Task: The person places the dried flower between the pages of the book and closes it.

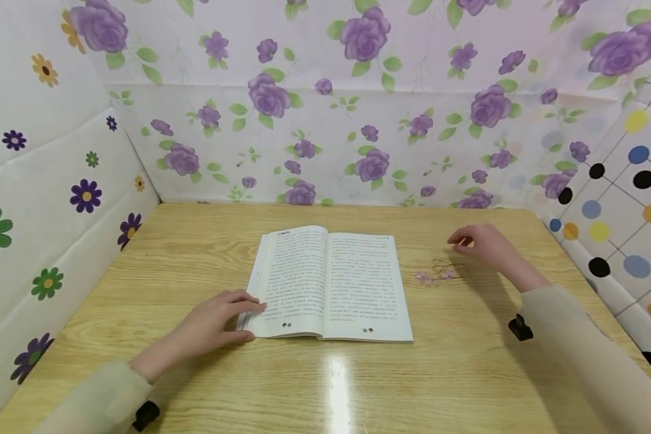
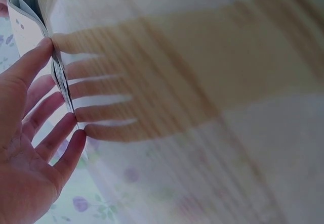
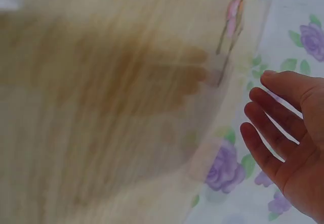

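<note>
Left hand (image 1: pixel 213 321) rests spread fingers on the open white paper book (image 1: pixel 363 286) mid-frame, maybe to steady it; right hand (image 1: pixel 489 244), fingers loose, holds nothing near the pink-flowered twig (image 1: pixel 446 275).

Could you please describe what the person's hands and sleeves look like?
The left hand and right hand are bare, with no gloves or rings showing. The left sleeve and right sleeve are long and pale beige. A small black device shows beside each.

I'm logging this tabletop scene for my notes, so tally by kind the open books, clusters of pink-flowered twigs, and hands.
Open book: 1
Cluster of pink-flowered twigs: 1
Hands, left hand and right hand: 2
Total: 4
</note>
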The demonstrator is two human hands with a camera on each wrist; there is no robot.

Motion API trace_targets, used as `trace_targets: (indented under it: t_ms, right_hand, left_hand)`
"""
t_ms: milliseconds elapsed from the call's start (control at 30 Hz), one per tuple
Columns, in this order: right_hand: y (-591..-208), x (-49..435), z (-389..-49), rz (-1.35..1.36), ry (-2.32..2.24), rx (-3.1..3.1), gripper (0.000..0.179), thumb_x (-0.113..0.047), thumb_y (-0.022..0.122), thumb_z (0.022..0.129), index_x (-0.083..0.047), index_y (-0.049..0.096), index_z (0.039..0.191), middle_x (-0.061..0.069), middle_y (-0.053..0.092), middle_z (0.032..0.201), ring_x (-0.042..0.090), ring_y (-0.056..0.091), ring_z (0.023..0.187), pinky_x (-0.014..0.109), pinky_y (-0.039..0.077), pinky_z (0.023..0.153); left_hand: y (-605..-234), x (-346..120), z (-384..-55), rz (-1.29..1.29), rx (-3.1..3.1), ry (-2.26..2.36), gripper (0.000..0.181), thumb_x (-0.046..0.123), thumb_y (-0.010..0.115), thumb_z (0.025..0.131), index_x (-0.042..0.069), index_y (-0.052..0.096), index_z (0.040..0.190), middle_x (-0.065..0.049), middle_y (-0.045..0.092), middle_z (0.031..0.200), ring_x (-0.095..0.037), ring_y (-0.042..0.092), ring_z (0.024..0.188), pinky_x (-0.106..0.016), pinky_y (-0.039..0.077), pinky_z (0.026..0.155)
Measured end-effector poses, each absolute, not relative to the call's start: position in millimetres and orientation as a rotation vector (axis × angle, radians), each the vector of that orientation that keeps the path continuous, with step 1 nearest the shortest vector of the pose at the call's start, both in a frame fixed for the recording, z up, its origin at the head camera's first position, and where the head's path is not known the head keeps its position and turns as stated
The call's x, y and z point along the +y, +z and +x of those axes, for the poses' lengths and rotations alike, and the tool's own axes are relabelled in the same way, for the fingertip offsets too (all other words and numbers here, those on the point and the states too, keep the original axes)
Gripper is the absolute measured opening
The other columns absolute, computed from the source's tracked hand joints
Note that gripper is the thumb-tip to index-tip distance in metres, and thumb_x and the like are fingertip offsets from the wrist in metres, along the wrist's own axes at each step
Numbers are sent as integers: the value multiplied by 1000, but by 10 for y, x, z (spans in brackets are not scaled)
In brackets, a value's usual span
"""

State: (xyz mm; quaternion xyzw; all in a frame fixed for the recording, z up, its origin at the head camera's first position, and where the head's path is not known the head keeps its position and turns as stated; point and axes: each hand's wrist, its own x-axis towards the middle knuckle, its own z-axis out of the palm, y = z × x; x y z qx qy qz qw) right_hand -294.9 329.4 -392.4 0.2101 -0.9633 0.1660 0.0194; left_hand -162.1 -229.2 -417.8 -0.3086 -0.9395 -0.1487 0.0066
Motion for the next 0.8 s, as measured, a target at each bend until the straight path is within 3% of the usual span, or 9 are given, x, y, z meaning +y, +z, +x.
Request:
trace_targets:
  t_ms: [433,600,800]
  right_hand:
    - [-4077,3512,-2836,605,547,-3108,15,-11,72,89,-9,76,104,6,74,96,18,67,84,40,57,75]
    - [-4094,3517,-2841,586,563,-3083,8,-12,74,88,-15,77,95,1,73,90,13,65,80,35,55,73]
    - [-4078,3490,-2872,650,473,-3042,4,-17,75,88,-14,77,85,-3,74,84,12,64,76,37,55,73]
  left_hand:
    - [-4156,-2271,-1612,-993,-2903,-414,52,32,81,81,18,66,129,0,66,126,-23,63,115,-45,54,96]
    - [-4156,-2288,-1641,-993,-2911,-426,52,32,81,81,19,66,129,0,66,125,-23,63,115,-45,54,97]
    - [-4141,-2300,-1654,-1012,-2927,-433,52,32,81,81,19,66,130,1,66,125,-24,63,115,-46,54,96]
